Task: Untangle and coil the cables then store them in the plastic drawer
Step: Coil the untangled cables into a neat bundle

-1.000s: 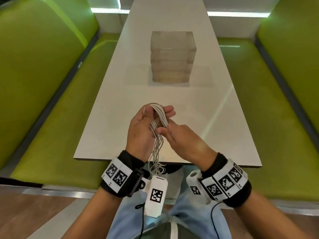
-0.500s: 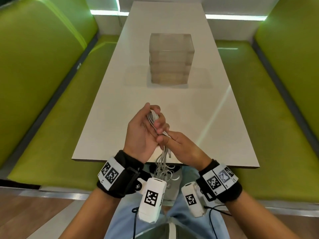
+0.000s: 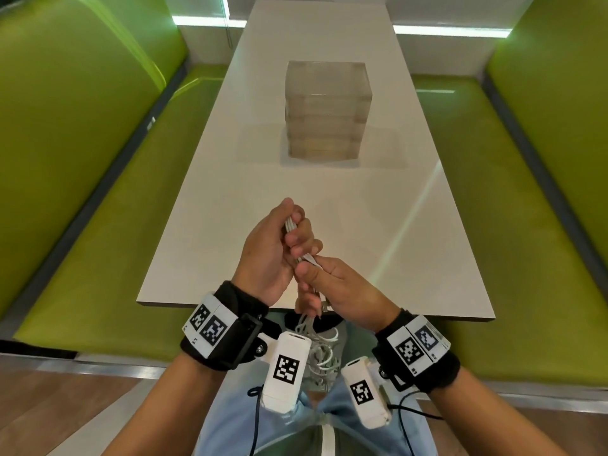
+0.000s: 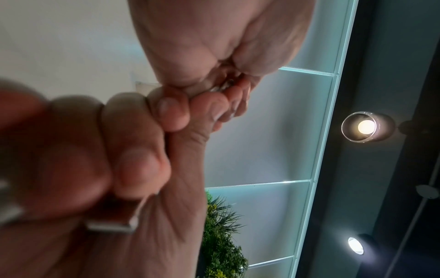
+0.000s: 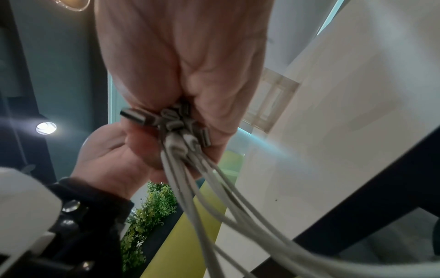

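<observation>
A bundle of white cables (image 3: 317,352) runs through both hands over the table's near edge, and its loose loops hang into my lap. My left hand (image 3: 289,238) grips the top of the bundle with its fingers curled round it. Just below, my right hand (image 3: 316,281) grips the strands, and a metal USB plug (image 3: 325,306) sticks out under it. In the right wrist view several plug ends (image 5: 176,124) bunch in my right fist and the cords trail down. The clear plastic drawer unit (image 3: 327,110) stands shut at the table's middle, well beyond both hands.
The white table (image 3: 230,192) is long and narrow, and its near edge lies under my wrists. Green padded benches (image 3: 98,241) run along both sides. My lap and legs are below the hands.
Both hands have dropped toward the table's near edge. The cable loop that showed over my left fingers is now closed inside that hand. My right hand has slid down the strands.
</observation>
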Demonstrator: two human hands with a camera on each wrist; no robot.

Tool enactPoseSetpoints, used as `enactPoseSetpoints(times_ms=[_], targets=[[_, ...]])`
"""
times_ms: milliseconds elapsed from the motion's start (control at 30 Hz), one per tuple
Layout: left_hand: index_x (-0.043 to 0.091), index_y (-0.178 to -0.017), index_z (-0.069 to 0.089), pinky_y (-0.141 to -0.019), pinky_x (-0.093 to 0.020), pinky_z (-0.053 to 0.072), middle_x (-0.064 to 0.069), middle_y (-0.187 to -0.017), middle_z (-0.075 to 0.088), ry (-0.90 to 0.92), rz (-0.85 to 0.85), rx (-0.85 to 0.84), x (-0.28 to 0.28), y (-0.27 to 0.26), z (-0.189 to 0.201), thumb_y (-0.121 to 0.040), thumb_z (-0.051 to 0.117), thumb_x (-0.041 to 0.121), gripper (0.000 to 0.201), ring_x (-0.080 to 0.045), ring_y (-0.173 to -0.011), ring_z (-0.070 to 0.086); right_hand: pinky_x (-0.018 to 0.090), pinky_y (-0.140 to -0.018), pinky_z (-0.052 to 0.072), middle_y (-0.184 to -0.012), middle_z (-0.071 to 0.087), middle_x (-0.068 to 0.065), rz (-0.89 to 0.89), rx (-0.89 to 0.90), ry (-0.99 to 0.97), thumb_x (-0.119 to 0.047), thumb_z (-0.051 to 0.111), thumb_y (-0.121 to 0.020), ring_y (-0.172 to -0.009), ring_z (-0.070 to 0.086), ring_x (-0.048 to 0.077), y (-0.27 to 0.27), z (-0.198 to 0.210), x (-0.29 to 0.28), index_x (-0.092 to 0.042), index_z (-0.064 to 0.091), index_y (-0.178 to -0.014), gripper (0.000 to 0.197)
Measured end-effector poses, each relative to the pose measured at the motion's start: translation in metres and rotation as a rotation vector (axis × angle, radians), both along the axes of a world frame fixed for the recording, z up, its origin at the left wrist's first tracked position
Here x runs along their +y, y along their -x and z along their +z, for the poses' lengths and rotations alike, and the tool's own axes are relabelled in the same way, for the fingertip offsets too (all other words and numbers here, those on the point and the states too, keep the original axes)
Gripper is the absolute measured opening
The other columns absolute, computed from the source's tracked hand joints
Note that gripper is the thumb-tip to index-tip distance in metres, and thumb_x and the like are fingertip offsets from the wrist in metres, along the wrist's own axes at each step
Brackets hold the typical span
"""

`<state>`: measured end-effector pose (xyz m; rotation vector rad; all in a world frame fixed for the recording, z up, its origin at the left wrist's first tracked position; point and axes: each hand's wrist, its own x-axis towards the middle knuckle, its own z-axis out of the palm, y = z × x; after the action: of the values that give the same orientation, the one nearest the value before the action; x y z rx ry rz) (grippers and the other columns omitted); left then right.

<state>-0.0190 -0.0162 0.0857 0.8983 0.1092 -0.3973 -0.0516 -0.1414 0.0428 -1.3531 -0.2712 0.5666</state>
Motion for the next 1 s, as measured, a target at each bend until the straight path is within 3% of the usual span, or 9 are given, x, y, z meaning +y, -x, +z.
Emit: enactPoseSetpoints(times_ms=[67,167,233,300,433,500,633,900,1000], targets=[[0.014,-0.072,0.045,-0.061,-0.029,0.038,0.004,-0.050,0.032,0.002,-0.005,-0.019,0.002,-0.001,-0.003,-0.100,0.037,0.031,0.034,-0.011,-0.042,0.032,0.035,-0.072,0.052,-0.055,0.057,0.000,0.015,-0.010,-0.006,-0.032,0.043,-0.095,-0.055,0.056,0.020,0.000,0.000,0.000,-0.012,0.050,-0.071,0.032],[0.011,-0.092,0.052,-0.072,-0.032,0.046,-0.001,-0.067,0.055,-0.071,-0.055,-0.145,0.007,-0.001,-0.008,-0.099,0.035,0.041,0.035,-0.017,-0.062,0.057,0.032,-0.065,0.053,-0.049,0.042,-0.005,-0.042,0.047,-0.046,-0.031,0.043,-0.095,-0.045,0.043,0.014,0.000,0.002,-0.001,-0.012,0.048,-0.071,0.031],[0.011,-0.118,0.050,-0.071,-0.032,0.053,-0.007,-0.096,0.069,-0.203,-0.135,-0.228,0.011,0.002,-0.014,-0.089,0.032,0.058,0.059,-0.022,-0.085,0.066,0.032,-0.062,0.050,-0.047,0.039,-0.007,-0.114,0.031,-0.063,-0.035,0.042,-0.096,-0.043,0.040,0.012,-0.002,0.003,-0.002,-0.013,0.048,-0.071,0.033],[0.022,-0.131,0.042,-0.068,-0.029,0.053,-0.002,-0.104,0.071,-0.339,-0.235,-0.285,0.010,0.009,-0.023,-0.073,0.036,0.077,0.080,-0.018,-0.084,0.066,0.034,-0.061,0.046,-0.046,0.041,-0.008,-0.193,0.007,-0.109,-0.038,0.040,-0.096,-0.043,0.044,0.010,-0.008,0.007,-0.005,-0.016,0.050,-0.070,0.036],[0.024,-0.107,0.055,-0.091,-0.035,0.051,0.015,-0.088,0.068,-0.516,-0.373,-0.385,0.003,0.025,-0.036,-0.068,0.050,0.079,0.067,-0.013,-0.090,0.065,0.032,-0.059,0.038,-0.051,0.044,-0.007,-0.280,0.006,-0.201,-0.045,0.042,-0.089,-0.050,0.043,0.013,-0.020,0.025,-0.014,-0.021,0.052,-0.066,0.035],[0.022,-0.093,0.059,-0.078,-0.031,0.054,0.005,-0.073,0.067,-0.501,-0.410,-0.370,0.002,0.028,-0.031,-0.074,0.050,0.070,0.052,-0.018,-0.073,0.066,0.032,-0.059,0.037,-0.054,0.044,-0.005,-0.289,0.018,-0.264,-0.039,0.038,-0.094,-0.052,0.043,0.015,-0.023,0.031,-0.020,-0.018,0.051,-0.069,0.036],[0.013,-0.077,0.060,-0.053,-0.023,0.036,0.005,-0.051,0.040,-0.516,-0.499,-0.303,0.000,0.024,-0.018,-0.087,0.045,0.054,0.045,-0.012,-0.046,0.035,0.032,-0.053,0.039,-0.052,0.039,-0.005,-0.299,0.031,-0.348,-0.027,0.029,-0.102,-0.047,0.043,0.011,-0.022,0.038,-0.028,-0.013,0.048,-0.076,0.035],[0.006,-0.075,0.054,-0.053,-0.024,0.045,-0.003,-0.050,0.054,-0.649,-0.657,-0.297,0.010,0.014,-0.012,-0.097,0.040,0.043,0.045,-0.017,-0.044,0.051,0.032,-0.069,0.051,-0.050,0.035,-0.005,-0.266,-0.143,-0.124,-0.030,0.043,-0.093,-0.049,0.043,0.014,-0.026,0.054,-0.049,-0.007,0.057,-0.088,0.027],[0.008,-0.072,0.054,-0.052,-0.023,0.041,-0.001,-0.049,0.049,-0.699,-0.633,-0.306,0.017,0.011,-0.011,-0.097,0.039,0.043,0.045,-0.015,-0.043,0.047,0.043,-0.072,0.047,-0.055,0.046,-0.003,-0.174,-0.321,0.177,-0.031,0.046,-0.095,-0.059,0.050,0.026,-0.029,0.064,-0.062,-0.013,0.064,-0.098,0.026]])
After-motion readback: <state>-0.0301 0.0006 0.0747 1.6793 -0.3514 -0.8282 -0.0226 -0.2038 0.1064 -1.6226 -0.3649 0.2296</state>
